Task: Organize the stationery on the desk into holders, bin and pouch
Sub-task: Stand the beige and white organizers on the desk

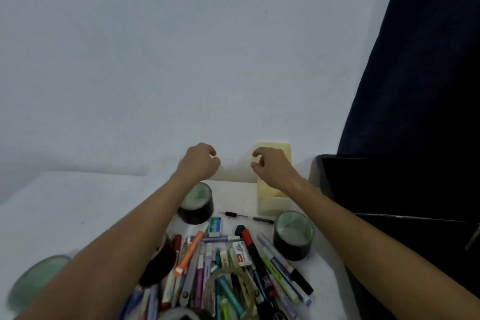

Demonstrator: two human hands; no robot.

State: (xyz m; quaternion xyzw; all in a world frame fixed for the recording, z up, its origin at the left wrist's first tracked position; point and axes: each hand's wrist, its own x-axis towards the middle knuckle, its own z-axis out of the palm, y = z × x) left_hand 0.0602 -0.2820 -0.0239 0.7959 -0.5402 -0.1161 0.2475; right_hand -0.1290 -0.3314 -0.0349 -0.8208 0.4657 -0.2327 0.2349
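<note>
A pile of pens and markers [228,275] lies on the white desk [78,202] close to me, with erasers [215,226] and a clear tape roll [231,288] among them. Two dark round holders [197,202] [293,235] stand beyond the pile. A pale yellow bin [272,205] stands at the back by the wall. My left hand [201,161] and my right hand [270,166] are raised above the far end of the desk, fingers loosely curled, holding nothing. The right hand hangs in front of the yellow bin.
A third round holder [36,280] shows blurred at the lower left. A thin black pen [249,217] lies between the holders. A black case [389,189] and a dark curtain [428,73] fill the right side. A white wall rises behind the desk.
</note>
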